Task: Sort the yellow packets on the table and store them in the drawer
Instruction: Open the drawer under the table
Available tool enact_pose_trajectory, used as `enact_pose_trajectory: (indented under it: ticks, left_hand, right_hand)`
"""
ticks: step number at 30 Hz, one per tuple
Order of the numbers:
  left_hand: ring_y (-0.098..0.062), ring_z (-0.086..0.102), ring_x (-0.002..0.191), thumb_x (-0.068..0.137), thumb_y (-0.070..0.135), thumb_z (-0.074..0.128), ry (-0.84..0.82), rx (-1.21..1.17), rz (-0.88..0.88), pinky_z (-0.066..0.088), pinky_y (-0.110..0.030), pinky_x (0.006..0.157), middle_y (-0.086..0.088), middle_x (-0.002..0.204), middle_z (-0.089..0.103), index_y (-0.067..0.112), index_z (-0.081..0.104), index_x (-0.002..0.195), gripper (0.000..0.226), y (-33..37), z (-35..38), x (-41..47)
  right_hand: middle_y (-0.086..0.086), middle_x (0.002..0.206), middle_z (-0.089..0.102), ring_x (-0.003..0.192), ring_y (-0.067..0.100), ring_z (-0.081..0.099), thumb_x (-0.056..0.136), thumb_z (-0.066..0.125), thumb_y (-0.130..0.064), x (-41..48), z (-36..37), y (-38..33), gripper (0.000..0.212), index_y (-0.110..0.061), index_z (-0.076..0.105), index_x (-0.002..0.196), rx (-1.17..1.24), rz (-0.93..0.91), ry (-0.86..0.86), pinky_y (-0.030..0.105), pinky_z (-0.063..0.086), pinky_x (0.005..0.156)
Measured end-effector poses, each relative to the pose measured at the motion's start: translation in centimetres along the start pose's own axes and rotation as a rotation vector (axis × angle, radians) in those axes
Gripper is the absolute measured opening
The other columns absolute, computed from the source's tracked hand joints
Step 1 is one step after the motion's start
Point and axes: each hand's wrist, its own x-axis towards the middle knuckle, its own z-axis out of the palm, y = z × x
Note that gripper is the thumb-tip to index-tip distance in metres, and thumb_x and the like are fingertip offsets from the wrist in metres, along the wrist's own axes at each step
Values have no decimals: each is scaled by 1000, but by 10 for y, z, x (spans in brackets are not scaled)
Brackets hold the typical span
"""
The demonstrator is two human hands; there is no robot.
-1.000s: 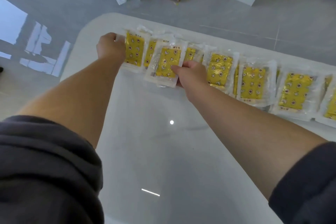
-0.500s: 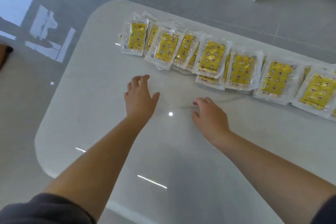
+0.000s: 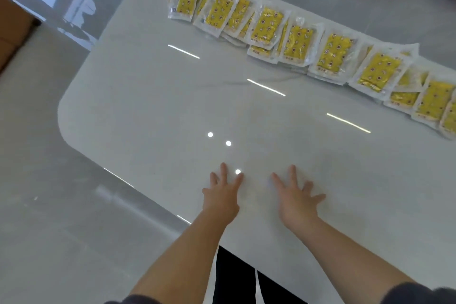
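both hands, left (image 3: 222,195) and right (image 3: 297,198), hover empty with each grip spread wide over the white surface (image 3: 153,106), well apart from the overlapping row of yellow packets (image 3: 298,41).

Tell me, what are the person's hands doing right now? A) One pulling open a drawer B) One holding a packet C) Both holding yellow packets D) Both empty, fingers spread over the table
D: the left hand and right hand are open and empty over the table, apart from the yellow packets.
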Motion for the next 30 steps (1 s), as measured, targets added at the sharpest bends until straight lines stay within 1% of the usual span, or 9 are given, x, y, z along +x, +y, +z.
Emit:
enact_pose_trajectory:
  ticks: [3,7,12,15,17,22,25,27,30]
  left_hand:
    - [-42,-6,143,89,18,54,-53,-13,-62,45,-47,96,-12,155,-29,42,-10,149,91,29,27,-12]
    - [-44,-13,143,90,16,51,-86,-56,-96,47,-48,96,-14,153,-33,40,-16,149,93,43,33,-14]
    - [-43,5,142,88,23,56,-168,-6,-94,41,-52,102,-18,154,-26,41,-8,149,90,41,18,-7]
    - [-38,15,140,88,24,55,-159,28,-86,39,-53,103,-18,156,-18,39,-3,150,86,49,12,-12]
    - [-38,11,142,89,20,55,-120,48,-18,39,-53,103,-15,157,-17,38,-2,151,86,63,14,-19]
    - [-38,4,144,86,15,58,-64,88,91,44,-48,93,-9,157,-24,42,-10,149,96,141,39,-29]
    - [-38,-1,145,89,14,54,-69,-1,84,40,-55,99,-9,156,-27,41,-11,149,93,209,46,-29]
    - [-40,1,144,90,17,55,-53,-34,75,41,-56,100,-10,156,-27,42,-11,149,92,254,47,-26]
    - [-46,-2,142,89,22,57,-78,-49,-9,40,-59,99,-12,155,-29,43,-13,149,94,305,54,-21]
  right_hand:
    - [6,158,-27,141,51,7,93,44,-5,-5,18,12,85,-44,-4,150,-17,-23,1,66,21,109]
    - [3,158,-26,141,54,6,94,41,-6,3,15,18,80,-44,1,151,10,-56,-42,55,21,115]
    - [-2,160,-19,139,51,18,92,45,-13,8,4,27,72,-43,13,150,-3,-115,-76,54,26,113]
    - [-9,161,-14,144,36,24,89,49,-15,11,-3,51,75,-42,14,150,62,-196,-108,49,31,112]
    - [-9,161,-15,146,31,21,88,49,-16,5,-3,77,80,-46,9,150,85,-145,-84,49,32,112]
    - [-4,159,-23,146,42,6,93,45,-15,-13,3,162,79,-52,3,148,90,130,-38,60,21,112]
    - [-3,159,-22,145,43,6,94,46,-22,-13,4,226,73,-53,6,147,151,263,-26,64,16,112]
    - [-3,160,-20,145,44,6,94,43,-18,-9,6,261,71,-52,9,147,158,254,-41,65,14,112]
    - [-2,159,-20,145,41,9,91,43,-13,-7,15,285,76,-50,5,147,148,148,-43,65,16,111]
